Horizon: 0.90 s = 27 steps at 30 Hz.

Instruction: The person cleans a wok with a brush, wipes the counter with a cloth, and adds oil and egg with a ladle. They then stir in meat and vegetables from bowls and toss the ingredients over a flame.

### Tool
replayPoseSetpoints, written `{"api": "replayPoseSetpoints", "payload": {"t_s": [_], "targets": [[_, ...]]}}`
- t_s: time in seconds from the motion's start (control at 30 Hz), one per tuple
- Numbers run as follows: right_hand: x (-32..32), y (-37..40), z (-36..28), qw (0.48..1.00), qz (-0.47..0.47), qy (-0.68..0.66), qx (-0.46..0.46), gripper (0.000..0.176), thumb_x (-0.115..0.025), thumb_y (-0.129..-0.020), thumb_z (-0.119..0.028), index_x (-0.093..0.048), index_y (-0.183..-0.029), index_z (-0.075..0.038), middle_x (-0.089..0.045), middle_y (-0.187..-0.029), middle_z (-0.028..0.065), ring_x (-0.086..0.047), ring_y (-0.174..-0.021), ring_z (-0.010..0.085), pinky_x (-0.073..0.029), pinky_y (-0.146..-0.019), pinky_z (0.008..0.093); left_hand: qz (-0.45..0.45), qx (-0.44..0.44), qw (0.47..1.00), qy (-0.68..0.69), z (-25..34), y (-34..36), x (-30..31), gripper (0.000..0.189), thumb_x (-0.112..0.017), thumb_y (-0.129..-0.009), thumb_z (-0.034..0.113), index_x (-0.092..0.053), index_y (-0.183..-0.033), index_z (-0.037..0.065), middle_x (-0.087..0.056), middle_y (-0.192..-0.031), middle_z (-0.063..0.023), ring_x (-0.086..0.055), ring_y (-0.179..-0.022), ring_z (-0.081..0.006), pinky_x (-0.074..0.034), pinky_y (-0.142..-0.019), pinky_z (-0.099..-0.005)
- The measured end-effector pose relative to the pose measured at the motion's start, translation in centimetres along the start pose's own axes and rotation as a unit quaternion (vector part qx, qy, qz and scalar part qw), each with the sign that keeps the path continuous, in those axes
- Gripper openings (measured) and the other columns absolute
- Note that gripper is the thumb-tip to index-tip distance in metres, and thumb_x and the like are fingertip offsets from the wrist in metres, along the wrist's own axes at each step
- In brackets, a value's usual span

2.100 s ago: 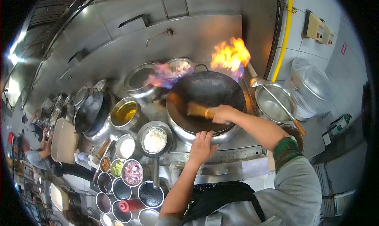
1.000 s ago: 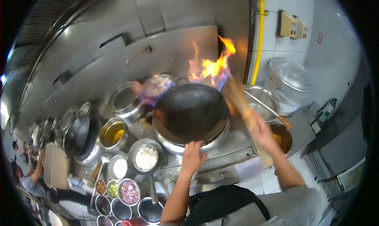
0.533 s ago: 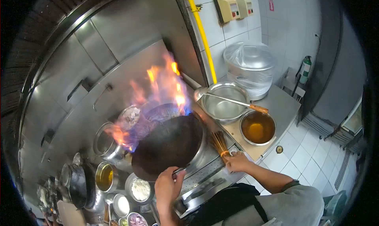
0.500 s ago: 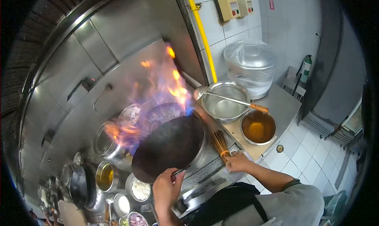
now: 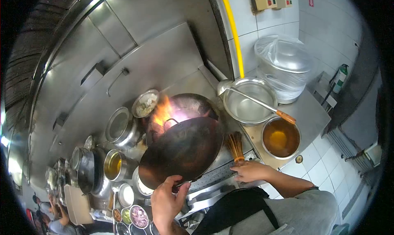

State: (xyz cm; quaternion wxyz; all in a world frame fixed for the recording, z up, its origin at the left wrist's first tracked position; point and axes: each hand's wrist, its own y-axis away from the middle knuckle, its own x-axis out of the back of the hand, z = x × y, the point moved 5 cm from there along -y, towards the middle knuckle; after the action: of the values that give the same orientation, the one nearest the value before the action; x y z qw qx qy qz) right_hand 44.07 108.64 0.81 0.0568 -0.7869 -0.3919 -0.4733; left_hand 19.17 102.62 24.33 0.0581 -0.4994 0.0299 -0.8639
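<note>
My left hand (image 5: 169, 200) is closed around the near handle of a dark wok (image 5: 182, 151). The wok is tilted on its burner, its inside turned toward me with nothing seen in it. Orange and pink flames (image 5: 164, 114) rise behind its far rim, next to the far loop handle. To the right of the wok, my right hand (image 5: 253, 171) grips a bamboo wok brush (image 5: 234, 146) by its lower end, bristles pointing up and away from me. The brush appears apart from the wok.
A ladle (image 5: 262, 105) lies across a metal basin (image 5: 251, 120) of clear liquid. Nearby are a bowl of brown liquid (image 5: 281, 138) and a plastic-wrapped pot (image 5: 283, 66). Leftward stand an oil pot (image 5: 114, 165) and bowls of chopped ingredients (image 5: 139, 216). People (image 5: 57, 218) work far left.
The tall flames have shrunk to a small patch behind the wok. My view has shifted, so the scene sits differently in frame. Both hands keep their holds.
</note>
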Motion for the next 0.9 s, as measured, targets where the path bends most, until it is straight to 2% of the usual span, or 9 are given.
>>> {"api": "replayPoseSetpoints", "payload": {"t_s": [0.27,0.37,0.43,0.47,0.57,0.7,0.77,0.9], "targets": [[4.4,0.3,-1.7,0.995,-0.012,-0.061,0.083,0.056,-0.058,-0.097,-0.035,-0.048,-0.142,-0.004,-0.059,-0.129,0.0263,-0.057,-0.121,0.0420,-0.046,-0.102,0.0486,0.008,0.025,1.000,0.006,0.3,-0.9,-1.9,0.030,-0.076,-0.086,0.025,-0.070,-0.106,0.003,-0.073,-0.088,-0.0184,-0.072,-0.076,-0.0300,-0.054,-0.067,-0.0368],[5.6,0.0,-1.8,0.987,0.062,-0.075,0.128,0.050,-0.058,-0.097,-0.032,-0.053,-0.139,-0.005,-0.062,-0.123,0.0225,-0.062,-0.111,0.0397,-0.049,-0.096,0.0458,0.011,0.014,1.000,0.006,-0.3,-1.3,-3.7,0.031,-0.075,-0.087,0.028,-0.069,-0.105,0.003,-0.072,-0.088,-0.0177,-0.072,-0.078,-0.0322,-0.054,-0.069,-0.0391],[6.9,-0.2,-2.0,0.989,0.054,-0.089,0.104,0.048,-0.058,-0.097,-0.032,-0.055,-0.136,-0.004,-0.062,-0.122,0.0212,-0.062,-0.110,0.0386,-0.050,-0.095,0.0449,0.007,0.016,1.000,0.004,-1.0,-1.7,-5.5,0.030,-0.074,-0.087,0.028,-0.069,-0.104,0.003,-0.072,-0.091,-0.0165,-0.070,-0.085,-0.0321,-0.053,-0.074,-0.0408],[7.3,-0.2,-2.1,0.990,0.052,-0.096,0.091,0.047,-0.059,-0.097,-0.032,-0.056,-0.135,-0.004,-0.063,-0.122,0.0206,-0.063,-0.110,0.0381,-0.050,-0.095,0.0445,0.028,-0.023,0.999,-0.036,-0.9,-1.8,-6.4,0.029,-0.075,-0.086,0.027,-0.069,-0.102,0.003,-0.070,-0.090,-0.0138,-0.067,-0.086,-0.0319,-0.052,-0.076,-0.0421],[7.9,-0.4,-2.4,0.986,0.063,-0.104,0.113,0.046,-0.058,-0.097,-0.032,-0.057,-0.133,-0.003,-0.063,-0.123,0.0215,-0.061,-0.113,0.0395,-0.049,-0.096,0.0474,0.074,-0.041,0.996,-0.026,-3.2,-2.7,-10.7,0.026,-0.075,-0.084,0.022,-0.067,-0.101,0.003,-0.064,-0.088,-0.0126,-0.060,-0.085,-0.0337,-0.049,-0.076,-0.0436],[6.5,-0.8,-2.3,0.981,0.068,-0.095,0.154,0.045,-0.060,-0.097,-0.031,-0.057,-0.133,-0.004,-0.064,-0.121,0.0200,-0.063,-0.109,0.0370,-0.050,-0.095,0.0431,0.135,-0.074,0.988,-0.033,-6.6,-3.7,-16.0,0.030,-0.076,-0.081,0.016,-0.062,-0.104,0.003,-0.059,-0.093,-0.0149,-0.056,-0.089,-0.0357,-0.047,-0.078,-0.0448],[6.0,-0.9,-2.6,0.977,0.077,-0.073,0.185,0.045,-0.060,-0.096,-0.030,-0.058,-0.133,-0.003,-0.064,-0.122,0.0200,-0.063,-0.109,0.0365,-0.050,-0.094,0.0428,0.146,-0.094,0.984,-0.038,-7.6,-4.2,-17.2,0.033,-0.075,-0.082,0.016,-0.059,-0.107,0.002,-0.057,-0.098,-0.0166,-0.054,-0.093,-0.0376,-0.046,-0.079,-0.0459],[6.2,0.7,-3.2,0.979,0.054,-0.099,0.168,0.047,-0.060,-0.096,-0.031,-0.057,-0.133,-0.002,-0.063,-0.125,0.0211,-0.063,-0.111,0.0399,-0.050,-0.096,0.0459,0.157,-0.080,0.983,-0.047,-7.7,-5.0,-17.1,0.036,-0.076,-0.080,0.016,-0.057,-0.108,0.002,-0.057,-0.098,-0.0163,-0.054,-0.094,-0.0379,-0.045,-0.081,-0.0468]]}}
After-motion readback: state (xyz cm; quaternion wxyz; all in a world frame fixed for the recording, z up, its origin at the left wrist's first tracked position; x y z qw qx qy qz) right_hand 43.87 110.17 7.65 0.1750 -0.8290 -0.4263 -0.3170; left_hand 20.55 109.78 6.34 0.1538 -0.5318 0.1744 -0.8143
